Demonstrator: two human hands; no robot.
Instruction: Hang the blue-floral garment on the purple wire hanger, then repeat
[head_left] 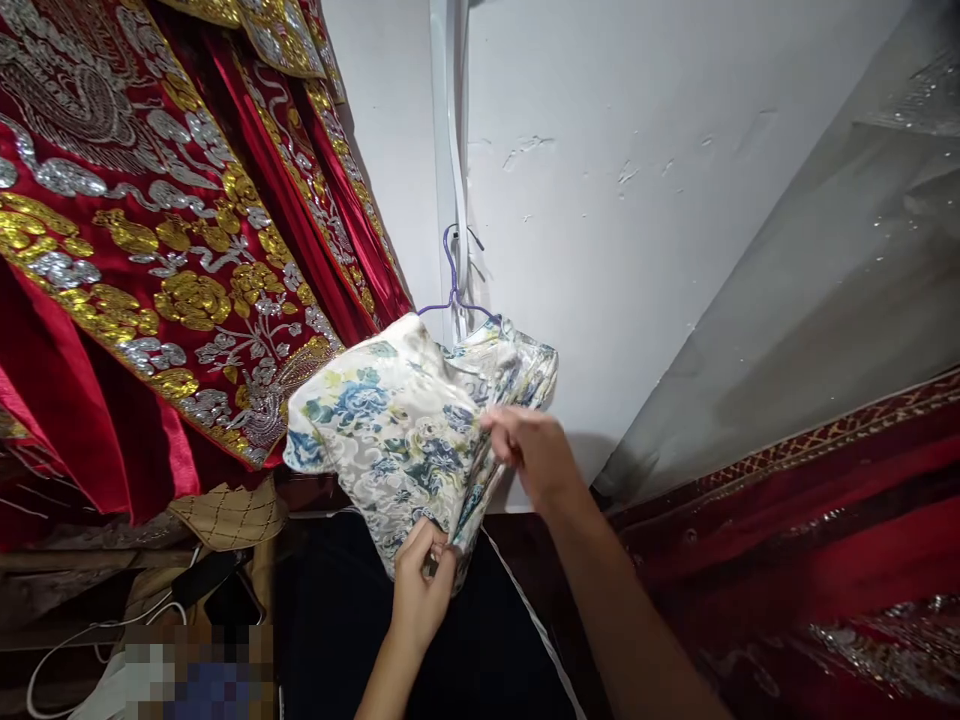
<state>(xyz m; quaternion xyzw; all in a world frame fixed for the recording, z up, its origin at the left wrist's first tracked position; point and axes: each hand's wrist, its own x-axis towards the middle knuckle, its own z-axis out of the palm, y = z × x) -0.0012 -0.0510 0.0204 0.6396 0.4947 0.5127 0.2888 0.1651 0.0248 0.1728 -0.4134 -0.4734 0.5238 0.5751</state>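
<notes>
Silky floral garment (397, 430) hangs on a purple hanger (452, 285); left hand (420, 590) pinches its lower edge, right hand (532, 450) grips the side.

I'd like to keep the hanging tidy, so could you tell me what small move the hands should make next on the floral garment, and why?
Probably draw the lower edge downward to straighten it. The floral garment hangs bunched on the purple hanger; the left hand pinches its bottom edge, and the right hand grips the side fold.

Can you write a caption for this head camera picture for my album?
Two hands, left hand and right hand, hold a floral garment on a purple hanger.
</notes>
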